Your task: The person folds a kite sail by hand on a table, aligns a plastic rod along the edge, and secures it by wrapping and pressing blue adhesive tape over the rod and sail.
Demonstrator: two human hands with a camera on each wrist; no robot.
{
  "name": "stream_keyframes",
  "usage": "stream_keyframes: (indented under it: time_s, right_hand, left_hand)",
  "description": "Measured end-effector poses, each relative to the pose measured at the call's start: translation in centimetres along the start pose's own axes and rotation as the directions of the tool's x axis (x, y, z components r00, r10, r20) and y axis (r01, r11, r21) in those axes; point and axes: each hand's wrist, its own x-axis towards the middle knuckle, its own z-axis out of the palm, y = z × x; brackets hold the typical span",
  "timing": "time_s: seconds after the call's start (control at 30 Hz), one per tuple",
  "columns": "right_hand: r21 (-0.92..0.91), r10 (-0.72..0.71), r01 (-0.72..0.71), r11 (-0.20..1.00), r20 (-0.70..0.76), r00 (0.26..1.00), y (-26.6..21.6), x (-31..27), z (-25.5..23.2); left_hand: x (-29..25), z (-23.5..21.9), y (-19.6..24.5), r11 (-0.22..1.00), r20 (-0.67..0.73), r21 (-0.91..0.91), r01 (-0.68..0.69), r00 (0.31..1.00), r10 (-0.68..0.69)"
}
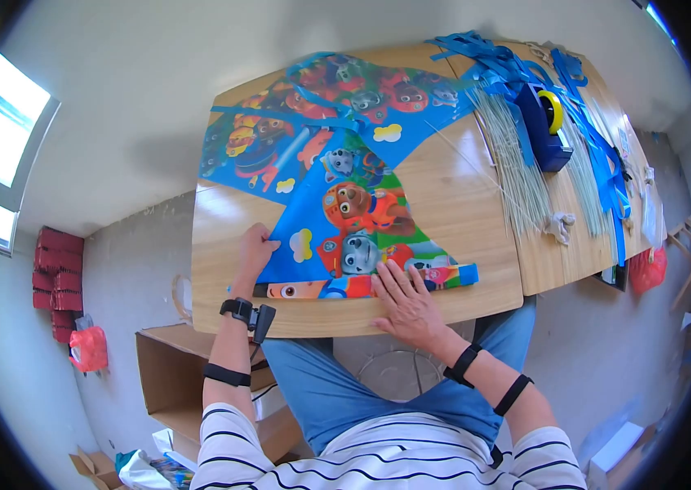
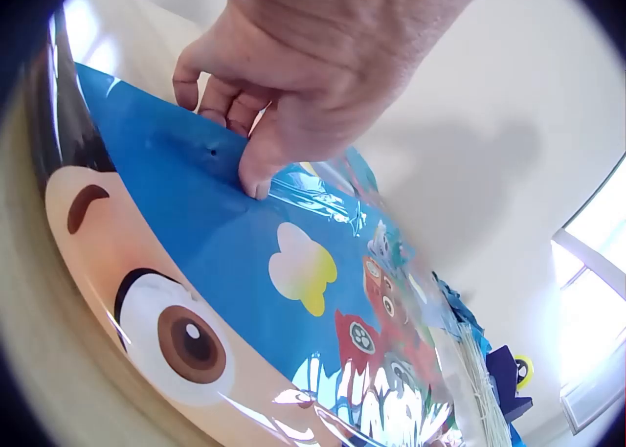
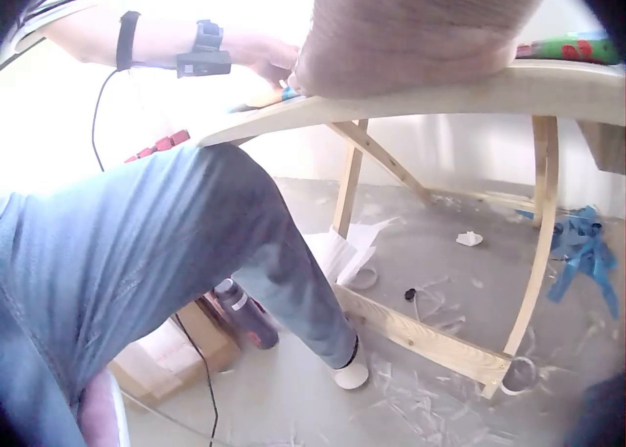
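Observation:
A glossy blue sheet [image 1: 304,216] printed with cartoon dogs lies near the table's front edge, its lower border a folded strip [image 1: 337,288] showing a face with a large eye. The left hand [image 1: 257,255] pinches the sheet's left edge between thumb and curled fingers; in the left wrist view the hand [image 2: 303,75] grips it beside a small dark hole. The right hand [image 1: 411,306] lies flat with spread fingers on the strip, right of its middle. More printed sheets [image 1: 394,94] lie behind. The right wrist view shows only the back part of the right hand [image 3: 411,36].
Thin pale sticks [image 1: 508,155], blue ribbons [image 1: 484,61] and a tape dispenser [image 1: 548,131] with yellow tape occupy the table's right side. An open cardboard box [image 1: 167,371] stands on the floor at left. A dark bottle [image 3: 245,312] stands below, near the person's leg.

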Motion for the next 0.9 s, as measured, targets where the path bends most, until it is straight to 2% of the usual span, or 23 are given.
stream_keyframes:
  time_s: [0.1, 0.13, 0.2, 0.3, 0.5, 0.6, 0.7, 0.77, 0.8, 0.83, 0.9]
  right_hand:
    - [0.003, -0.004, 0.004, 1.0, -0.01, 1.0, 0.1, 0.0, 0.3]
    - [0.008, -0.004, 0.005, 1.0, -0.011, 1.0, 0.2, 0.0, 0.3]
    - [0.021, -0.005, 0.005, 1.0, -0.014, 1.0, 0.1, 0.0, 0.1]
    - [0.037, -0.002, 0.003, 0.999, -0.021, 1.0, 0.0, 0.0, -0.4]
    - [0.045, 0.001, 0.0, 0.999, -0.024, 1.0, -0.1, 0.0, -0.3]
    - [0.034, 0.003, -0.003, 0.999, -0.012, 1.0, -0.2, 0.0, -0.5]
    - [0.057, 0.0, 0.002, 0.998, -0.032, 0.999, 0.0, 0.0, 0.0]
    - [0.049, 0.001, -0.001, 0.999, -0.011, 1.0, -0.1, 0.1, -0.3]
    - [0.039, 0.001, 0.0, 0.999, -0.007, 1.0, -0.1, 0.2, -0.4]
    - [0.029, -0.001, 0.001, 1.0, -0.004, 1.0, -0.1, 0.3, -0.2]
    - [0.039, -0.005, 0.006, 0.999, -0.031, 1.0, 0.0, 0.3, 0.5]
  left_hand:
    - [0.0, -0.1, -0.3, 0.947, 0.023, -0.317, 0.045, 0.999, -0.04]
    - [0.2, -0.3, -0.2, 0.942, 0.083, -0.325, 0.085, 0.995, -0.061]
    - [0.8, -0.9, -0.7, 0.929, 0.204, -0.331, 0.166, 0.974, -0.102]
    - [0.7, -1.0, -0.9, 0.938, 0.215, -0.291, 0.19, 0.968, -0.13]
    - [0.4, -0.8, -0.1, 0.958, 0.132, -0.223, 0.179, 0.979, -0.152]
    - [0.1, -0.7, 0.6, 0.979, 0.072, -0.125, 0.16, 0.986, -0.152]
    - [-0.1, -0.1, 0.3, 0.997, 0.002, -0.002, 0.075, 0.997, -0.075]
    - [-1.8, -0.6, 3.4, 0.984, -0.105, 0.14, 0.112, 0.99, -0.098]
    - [-2.6, 0.0, 3.4, 0.985, -0.227, 0.171, -0.004, 0.973, 0.043]
    - [-3.8, 0.6, 3.3, 0.968, -0.337, 0.224, -0.114, 0.923, 0.186]
    - [-8.1, 0.1, 5.5, 0.959, -0.257, 0.186, -0.215, 0.931, 0.259]
